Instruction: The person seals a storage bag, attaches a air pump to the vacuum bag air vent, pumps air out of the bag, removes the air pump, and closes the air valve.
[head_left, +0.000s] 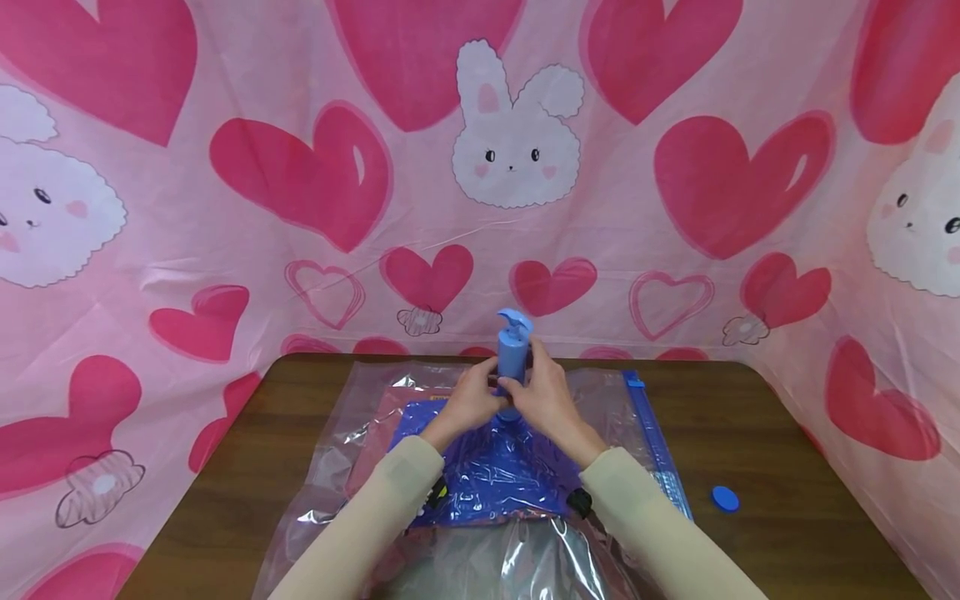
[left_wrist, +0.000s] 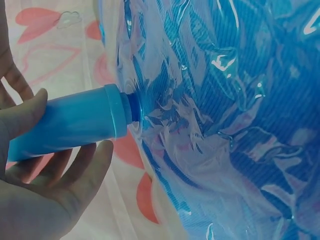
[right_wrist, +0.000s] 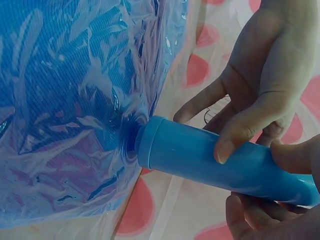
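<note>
A light blue hand pump [head_left: 512, 358], with a curved handle on top, stands upright against a clear plastic storage bag [head_left: 339, 429]. My left hand [head_left: 474, 400] grips the barrel of the pump from the left, its thumb across the near side. From the right, my right hand [head_left: 546, 396] holds the same barrel. In the left wrist view the pump's narrow dark blue end [left_wrist: 134, 107] meets the bag, and the film is puckered around it. Ribbed blue fabric [right_wrist: 45, 70] shows through the film.
Red fabric [head_left: 375, 446] also lies inside the bag. A blue zip strip [head_left: 654, 433] with a slider [head_left: 635, 380] runs along the bag's right edge. A round blue cap [head_left: 725, 498] lies on the brown table [head_left: 738, 417]. A pink heart-patterned cloth [head_left: 480, 229] hangs behind.
</note>
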